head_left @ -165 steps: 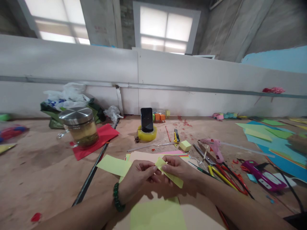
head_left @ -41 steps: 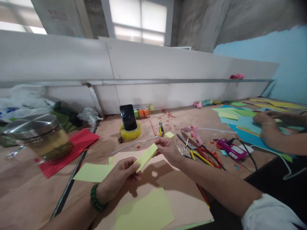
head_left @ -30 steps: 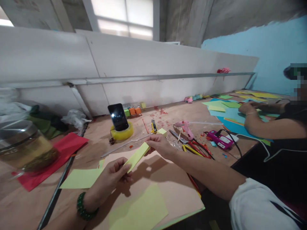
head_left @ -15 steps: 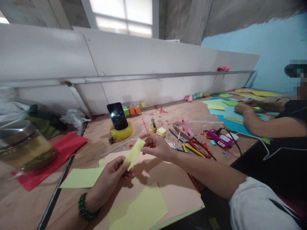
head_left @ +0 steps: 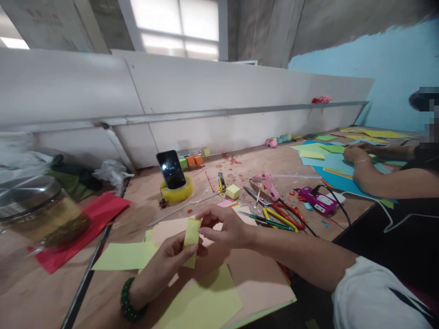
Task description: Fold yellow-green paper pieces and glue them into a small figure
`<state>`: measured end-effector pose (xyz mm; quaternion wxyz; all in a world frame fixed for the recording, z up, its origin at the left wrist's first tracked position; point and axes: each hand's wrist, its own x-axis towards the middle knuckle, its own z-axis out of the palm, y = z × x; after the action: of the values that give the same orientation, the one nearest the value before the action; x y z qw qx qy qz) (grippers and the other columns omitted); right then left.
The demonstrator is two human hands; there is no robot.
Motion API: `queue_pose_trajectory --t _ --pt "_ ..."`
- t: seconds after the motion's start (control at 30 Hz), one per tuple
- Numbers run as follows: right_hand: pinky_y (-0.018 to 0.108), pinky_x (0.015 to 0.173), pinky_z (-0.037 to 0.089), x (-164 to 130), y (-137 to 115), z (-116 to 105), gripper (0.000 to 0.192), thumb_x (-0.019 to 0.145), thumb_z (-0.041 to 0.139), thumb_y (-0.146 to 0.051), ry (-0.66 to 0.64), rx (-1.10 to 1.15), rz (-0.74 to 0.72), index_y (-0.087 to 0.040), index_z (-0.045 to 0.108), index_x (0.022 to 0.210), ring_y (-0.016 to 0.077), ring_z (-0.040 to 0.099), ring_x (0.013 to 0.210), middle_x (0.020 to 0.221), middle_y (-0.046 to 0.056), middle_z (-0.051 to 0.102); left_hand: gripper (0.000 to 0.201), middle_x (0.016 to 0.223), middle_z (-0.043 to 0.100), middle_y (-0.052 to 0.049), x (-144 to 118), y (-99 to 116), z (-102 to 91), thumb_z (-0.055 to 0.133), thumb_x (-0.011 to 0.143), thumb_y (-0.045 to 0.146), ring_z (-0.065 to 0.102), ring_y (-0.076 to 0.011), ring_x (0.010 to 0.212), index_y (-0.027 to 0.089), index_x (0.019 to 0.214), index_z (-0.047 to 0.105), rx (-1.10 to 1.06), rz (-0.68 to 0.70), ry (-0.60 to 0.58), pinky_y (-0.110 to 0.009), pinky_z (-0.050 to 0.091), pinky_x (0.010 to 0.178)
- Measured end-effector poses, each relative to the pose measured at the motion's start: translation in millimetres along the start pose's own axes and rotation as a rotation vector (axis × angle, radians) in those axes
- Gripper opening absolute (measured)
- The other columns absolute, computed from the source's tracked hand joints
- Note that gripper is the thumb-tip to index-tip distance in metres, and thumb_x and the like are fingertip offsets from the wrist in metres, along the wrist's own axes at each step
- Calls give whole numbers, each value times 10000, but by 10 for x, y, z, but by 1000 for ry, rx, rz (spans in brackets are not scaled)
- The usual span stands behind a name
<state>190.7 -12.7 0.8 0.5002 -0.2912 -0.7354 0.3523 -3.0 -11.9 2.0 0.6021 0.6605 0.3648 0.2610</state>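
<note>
A narrow folded strip of yellow paper (head_left: 191,233) is pinched between the thumb and fingers of my left hand (head_left: 169,256), above a stack of peach paper (head_left: 260,274). My right hand (head_left: 226,226) has its curled fingers at the strip's upper right edge, thumb and fingertips on the paper. Beneath my hands a larger yellow sheet (head_left: 206,301) lies on the stack. Another pale yellow sheet (head_left: 120,256) lies left of my left wrist. Past my right hand sits a small yellow paper cube (head_left: 233,191).
Scissors (head_left: 281,214), a green pen (head_left: 265,220), a pink glue gun (head_left: 267,185), a box cutter (head_left: 222,182) and a purple power strip (head_left: 317,199) lie beyond my right arm. A phone (head_left: 171,169) leans on a tape roll (head_left: 178,191). A glass jar (head_left: 44,214) stands left. A co-worker handles paper at right.
The yellow strip has turned more upright and come slightly lower. My right fingers have shifted down along with it. The view has tilted slightly.
</note>
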Motion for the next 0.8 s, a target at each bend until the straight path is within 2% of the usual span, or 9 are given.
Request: queue_pose_trajectory --t 0.13,0.2,0.3,0.4,0.5,0.63,0.8 --pt "241 629 494 -41 13 55 245 824 594 -293 -24 16 -6 -163 560 1029 110 594 655 742 6 620 441 722 691 -44 5 -6 41 691 708 592 587 -177 700 154 753 679 -48 28 13 -255 452 653" --pt "234 612 492 -42 19 70 263 816 616 -315 -6 49 37 -162 568 1025 107 592 640 735 4 620 419 672 668 -29 12 7 54 702 709 572 574 -163 668 154 704 673 -70 43 -3 -247 449 644" --pt "223 582 492 -26 17 80 261 796 650 -386 -13 132 132 -164 595 921 103 595 614 714 0 616 401 653 659 -23 10 28 62 717 706 549 565 -153 656 152 675 668 -88 52 -14 -247 451 661" --pt "224 579 509 -8 0 77 316 801 635 -473 -41 223 165 -160 602 832 102 606 600 685 -3 604 378 651 659 -13 -5 29 65 726 706 531 555 -143 634 158 706 664 -131 25 -16 -251 452 658" --pt "235 599 530 0 -20 62 385 815 597 -538 -61 272 160 -154 616 839 99 611 599 685 2 609 356 640 659 0 -15 14 67 741 702 506 550 -132 603 165 762 658 -173 -9 -14 -252 451 651" --pt "222 589 520 0 -25 47 372 779 652 -513 -65 281 178 -146 633 836 93 609 604 698 5 620 360 626 645 4 -15 -6 70 740 705 502 556 -120 577 157 719 641 -181 -28 -18 -247 457 641" --pt "207 545 502 2 -2 48 334 710 728 -455 -57 330 271 -145 626 777 74 579 534 635 -22 614 370 639 627 2 -8 -8 71 721 723 505 582 -131 562 149 688 625 -165 -23 -59 -249 477 581"
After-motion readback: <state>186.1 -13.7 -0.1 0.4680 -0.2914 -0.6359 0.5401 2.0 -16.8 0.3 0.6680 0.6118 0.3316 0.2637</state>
